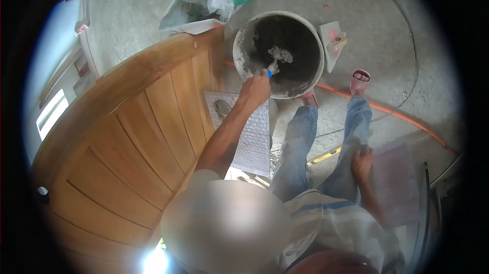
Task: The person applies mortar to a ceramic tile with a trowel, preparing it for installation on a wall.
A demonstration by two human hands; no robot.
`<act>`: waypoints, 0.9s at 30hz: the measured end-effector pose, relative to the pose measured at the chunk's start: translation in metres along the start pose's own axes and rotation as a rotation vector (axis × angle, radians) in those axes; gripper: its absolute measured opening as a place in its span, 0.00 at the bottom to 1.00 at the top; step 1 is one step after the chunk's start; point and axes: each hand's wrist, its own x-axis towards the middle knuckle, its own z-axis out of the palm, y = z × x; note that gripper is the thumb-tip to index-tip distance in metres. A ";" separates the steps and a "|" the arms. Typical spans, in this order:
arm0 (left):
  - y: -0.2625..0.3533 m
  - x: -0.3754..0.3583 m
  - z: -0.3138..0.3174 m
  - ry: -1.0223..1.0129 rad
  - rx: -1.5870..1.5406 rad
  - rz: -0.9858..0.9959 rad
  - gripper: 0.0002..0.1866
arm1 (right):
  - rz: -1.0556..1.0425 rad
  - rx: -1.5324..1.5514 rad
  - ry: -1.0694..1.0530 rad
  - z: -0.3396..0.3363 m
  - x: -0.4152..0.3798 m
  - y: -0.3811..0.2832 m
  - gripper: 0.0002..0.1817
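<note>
My left hand point(256, 89) is closed around the blue handle of a mortar-smeared tool point(270, 73), which looks like a trowel. It reaches over the near rim of a large bucket point(320, 73). A grey lump of mortar point(279, 55) shows at the tool's far end, inside the bucket; the blade itself cannot be made out. Low on the right, my right hand point(361, 162) rests against my jeans near the knee, fingers curled; whether anything is in them is hidden. A textured tile point(250, 130) with a mortar patch lies under my left forearm.
Curved wooden panelling point(168, 106) fills the left side. A plastic bag point(204, 6) lies behind the bucket, and a white float with a wooden handle point(332, 45) leans at its right. An orange hose point(387, 108) crosses the concrete floor near a yellow level point(324, 156).
</note>
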 end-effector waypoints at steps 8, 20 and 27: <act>-0.032 0.053 -0.013 0.069 0.474 0.262 0.22 | 0.001 -0.003 -0.041 -0.009 0.007 0.006 0.16; -0.033 0.032 -0.010 0.028 0.390 0.302 0.13 | 0.029 -0.022 -0.073 -0.028 0.017 -0.015 0.20; -0.029 0.056 0.002 0.146 0.029 -0.117 0.14 | -0.009 0.058 -0.084 -0.032 0.023 -0.017 0.20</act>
